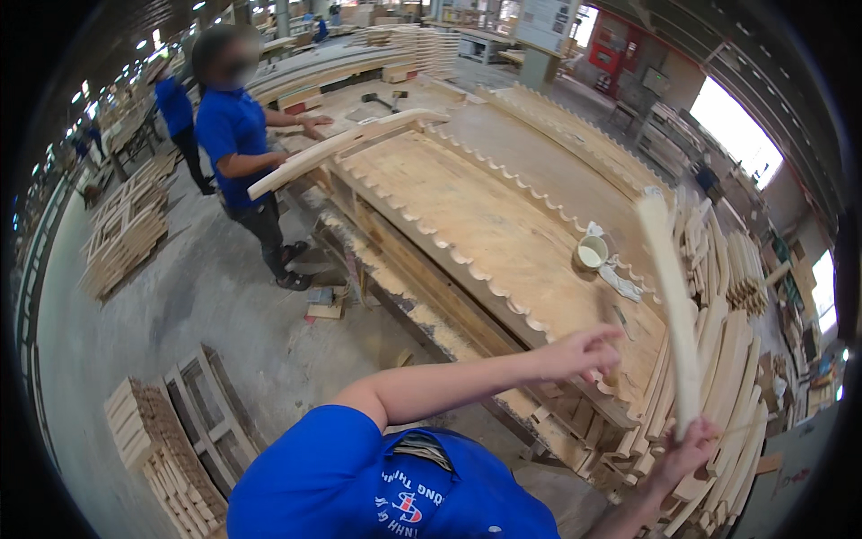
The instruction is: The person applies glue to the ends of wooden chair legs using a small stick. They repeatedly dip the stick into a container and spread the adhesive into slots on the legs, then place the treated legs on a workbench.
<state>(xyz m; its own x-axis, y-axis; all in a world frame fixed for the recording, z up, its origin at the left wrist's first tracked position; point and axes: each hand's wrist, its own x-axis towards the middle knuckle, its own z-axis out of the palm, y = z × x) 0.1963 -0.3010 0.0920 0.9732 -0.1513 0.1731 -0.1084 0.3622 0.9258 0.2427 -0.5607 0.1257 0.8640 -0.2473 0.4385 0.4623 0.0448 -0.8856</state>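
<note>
Presently, the right hand (690,446) grips a curved wooden slat (675,305)

The slat is held by its near end, at the right side of the workbench (431,189); its other end reaches up the view with a slight lean to the left. The left hand (584,353) is over the near part of the bench, index finger stretched out and the others loosely bent, seemingly holding nothing (whether it touches the tabletop, I cannot tell). Beyond it, a small tub (590,254) with pale contents stands beside a crumpled white cloth (620,282). More slats (732,359) lie piled to the right. Scalloped wooden strips (499,174) run along the bench. Farther off, a co-worker (235,144) in blue stands by a curved rail (350,146).
</note>
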